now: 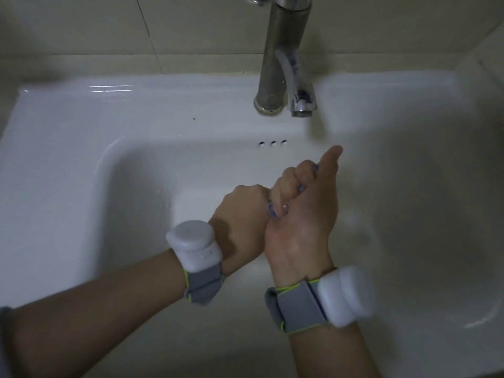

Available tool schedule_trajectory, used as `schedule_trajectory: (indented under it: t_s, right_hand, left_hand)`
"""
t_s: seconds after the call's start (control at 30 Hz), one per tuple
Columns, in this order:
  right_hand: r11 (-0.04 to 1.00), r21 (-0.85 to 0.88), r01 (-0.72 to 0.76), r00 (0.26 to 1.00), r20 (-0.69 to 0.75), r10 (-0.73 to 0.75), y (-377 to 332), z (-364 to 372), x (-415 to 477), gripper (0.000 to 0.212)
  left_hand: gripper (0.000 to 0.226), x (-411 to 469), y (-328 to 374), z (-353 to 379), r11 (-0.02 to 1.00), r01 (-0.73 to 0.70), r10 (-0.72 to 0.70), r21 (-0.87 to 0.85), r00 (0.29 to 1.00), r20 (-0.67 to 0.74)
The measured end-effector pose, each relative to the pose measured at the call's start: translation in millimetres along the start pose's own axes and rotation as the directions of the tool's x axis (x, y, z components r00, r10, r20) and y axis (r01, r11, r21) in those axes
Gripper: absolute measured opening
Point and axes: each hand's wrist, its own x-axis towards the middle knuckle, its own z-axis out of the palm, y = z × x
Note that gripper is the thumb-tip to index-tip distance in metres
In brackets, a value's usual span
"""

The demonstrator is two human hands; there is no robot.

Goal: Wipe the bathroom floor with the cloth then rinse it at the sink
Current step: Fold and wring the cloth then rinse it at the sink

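Note:
Both my hands are over the basin of the white sink, pressed together below the tap. My right hand is palm up with its fingers curled round a blue cloth, the thumb sticking out. My left hand is fisted, knuckles up, gripping the other end of the cloth against the right palm. Only thin blue strips of the cloth show between the fingers; most of it is hidden inside the two fists. The skin looks wet.
A steel tap rises from the sink's back ledge, its spout ending above and behind my hands; no water stream shows. Three overflow holes sit in the basin's back wall. Beige wall tiles stand behind. White sensor units are strapped to both wrists.

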Motion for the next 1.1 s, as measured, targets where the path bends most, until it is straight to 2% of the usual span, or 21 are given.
schedule_trajectory:
  t_s: [0.13,0.27,0.37,0.4,0.5,0.57,0.63,0.73,0.8,0.87,0.9,0.93,0.97,1.0,1.03,1.07,1.1]
  right_hand:
    - [0.994,0.075,-0.083,0.994,0.084,0.076,-5,-4,5,0.056]
    - [0.995,0.055,-0.087,0.988,0.134,0.079,-2,-9,10,0.046]
    - [0.993,0.023,-0.112,0.976,0.189,0.106,0,-17,12,0.045]
    - [0.993,0.012,-0.118,0.972,0.206,0.113,0,-19,13,0.044]
    - [0.991,-0.021,-0.131,0.95,0.282,0.131,-1,-27,13,0.042]
    - [0.988,-0.059,-0.143,0.926,0.344,0.155,-2,-31,12,0.041]
    - [0.982,-0.106,-0.155,0.902,0.391,0.184,-5,-34,12,0.041]
    - [0.968,-0.158,-0.193,0.835,0.492,0.246,-4,-41,10,0.04]
    - [0.968,-0.16,-0.194,0.798,0.549,0.25,-4,-46,10,0.04]
    - [0.956,-0.204,-0.212,0.766,0.572,0.292,-9,-50,13,0.046]
    - [0.938,-0.283,-0.201,0.766,0.551,0.331,-12,-54,16,0.049]
    - [0.904,-0.412,-0.114,0.795,0.508,0.331,-15,-60,18,0.044]
    - [0.827,-0.561,0.038,0.846,0.458,0.272,-18,-67,20,0.03]
    - [0.725,-0.672,0.15,0.896,0.402,0.187,-20,-74,21,0.018]
    - [0.649,-0.737,0.189,0.928,0.351,0.129,-22,-79,20,0.017]
    - [0.619,-0.763,0.189,0.94,0.322,0.11,-23,-83,18,0.017]
    - [0.633,-0.757,0.165,0.945,0.306,0.119,-23,-87,14,0.014]
  left_hand:
    - [0.04,6,3,-5,0.997,0.045,-0.04,-0.064,0.995,0.088]
    - [0.039,6,-2,1,0.991,-0.008,0.029,-0.13,0.987,0.161]
    - [0.013,1,-4,1,0.947,0.025,0.054,-0.32,0.97,0.235]
    - [0.016,0,-3,2,0.92,0.046,0.065,-0.389,0.961,0.268]
    - [0.03,-1,-4,9,0.809,0.029,0.127,-0.587,0.967,0.222]
    - [0.026,-2,-2,10,0.783,0.129,0.093,-0.608,0.943,0.319]
    - [0.019,-2,0,9,0.807,0.24,0.03,-0.539,0.896,0.443]
    - [0.05,-6,-4,7,0.796,0.329,0.025,-0.508,0.821,0.57]
    - [0.048,-12,-7,8,0.756,0.329,0.089,-0.566,0.805,0.587]
    - [0.029,-17,-6,5,0.745,0.273,0.134,-0.608,0.832,0.538]
    - [0.013,-20,-5,3,0.756,0.23,0.145,-0.613,0.854,0.5]
    - [0.013,-22,-5,3,0.775,0.174,0.159,-0.608,0.877,0.453]
    - [0.022,-25,-8,4,0.791,0.121,0.164,-0.6,0.902,0.399]
    - [0.022,-29,-11,4,0.804,0.086,0.143,-0.588,0.932,0.332]
    - [0.016,-33,-14,4,0.829,0.043,0.109,-0.558,0.966,0.236]
    - [0.014,-38,-17,4,0.861,-0.01,0.083,-0.509,0.989,0.121]
    - [0.017,-43,-20,5,0.894,-0.052,0.069,-0.446,0.997,0.022]
